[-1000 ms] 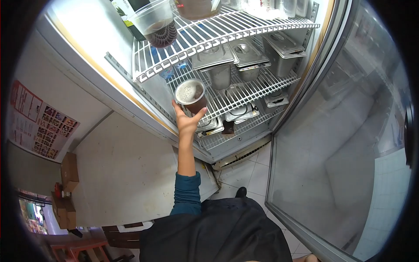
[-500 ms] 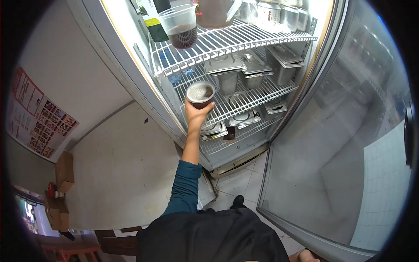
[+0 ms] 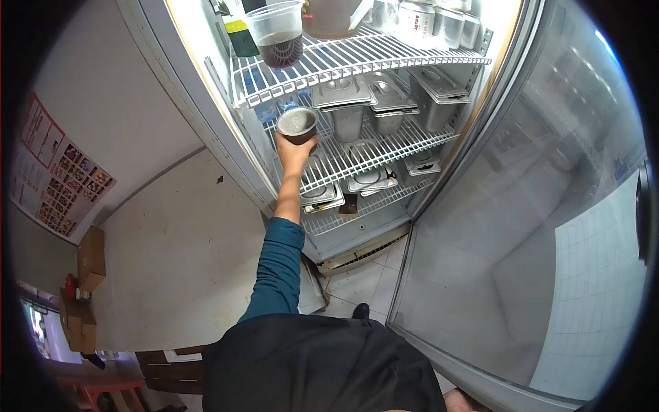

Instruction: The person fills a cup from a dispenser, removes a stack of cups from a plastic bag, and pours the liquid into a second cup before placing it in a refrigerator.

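My left hand [image 3: 295, 150] is wrapped round a lidded clear cup of dark liquid [image 3: 297, 123], over the left part of the fridge's middle wire shelf [image 3: 384, 159]. Just right of the cup stand lidded steel containers [image 3: 348, 122]. Above, on the top shelf [image 3: 371, 63], is a plastic tub of dark liquid [image 3: 278, 49]. At the bottom edge, a bit of my right hand [image 3: 456, 400] shows beside the black apron, its fingers mostly cut off from view.
The glass fridge door [image 3: 480, 275] stands open at the right. Cans [image 3: 414, 25] and a large pitcher [image 3: 331, 19] occupy the top shelf. More steel containers [image 3: 368, 180] lie lower down. A pale panel [image 3: 171, 261] is on the left, with cardboard boxes [image 3: 91, 259] beyond.
My left hand has moved the cup further in over the middle shelf, closer to the upper shelf's edge. The whole view has shifted slightly.
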`<action>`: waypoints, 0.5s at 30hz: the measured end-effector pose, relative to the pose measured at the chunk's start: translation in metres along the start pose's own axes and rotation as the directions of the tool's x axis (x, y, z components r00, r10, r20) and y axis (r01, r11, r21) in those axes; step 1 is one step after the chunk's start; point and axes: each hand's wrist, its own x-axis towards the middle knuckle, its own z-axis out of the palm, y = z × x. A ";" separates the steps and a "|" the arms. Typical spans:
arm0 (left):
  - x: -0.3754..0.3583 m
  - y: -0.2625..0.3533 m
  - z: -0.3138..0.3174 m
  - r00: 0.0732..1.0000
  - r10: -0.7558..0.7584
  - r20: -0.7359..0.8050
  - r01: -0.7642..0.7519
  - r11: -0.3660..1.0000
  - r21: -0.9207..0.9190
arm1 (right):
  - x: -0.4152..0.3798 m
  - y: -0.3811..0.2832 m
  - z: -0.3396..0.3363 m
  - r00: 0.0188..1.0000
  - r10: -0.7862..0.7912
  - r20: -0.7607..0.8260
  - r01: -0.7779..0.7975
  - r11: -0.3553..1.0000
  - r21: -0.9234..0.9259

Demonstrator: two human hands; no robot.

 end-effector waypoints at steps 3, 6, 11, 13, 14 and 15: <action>0.001 -0.005 0.003 1.000 0.004 -0.003 -0.004 1.000 -0.017 | -0.001 0.001 0.001 1.000 0.000 0.003 0.000 1.000 0.009; -0.001 -0.002 0.002 0.999 0.032 -0.009 -0.032 0.998 -0.045 | -0.002 -0.001 0.000 1.000 0.004 0.002 -0.005 1.000 0.013; -0.002 -0.003 0.002 0.999 0.035 -0.015 -0.035 0.999 -0.009 | -0.004 -0.003 0.000 1.000 0.006 -0.002 -0.006 1.000 0.017; -0.002 -0.005 0.002 1.000 0.024 -0.017 -0.025 1.000 -0.012 | -0.004 -0.005 0.000 1.000 0.008 -0.004 -0.008 1.000 0.020; -0.002 -0.005 0.001 1.000 0.020 -0.018 -0.020 1.000 -0.013 | -0.005 -0.005 0.000 1.000 0.009 -0.005 -0.009 1.000 0.024; -0.002 -0.006 0.001 1.000 0.019 -0.013 -0.019 1.000 -0.014 | -0.005 -0.006 0.001 1.000 0.012 -0.006 -0.012 1.000 0.026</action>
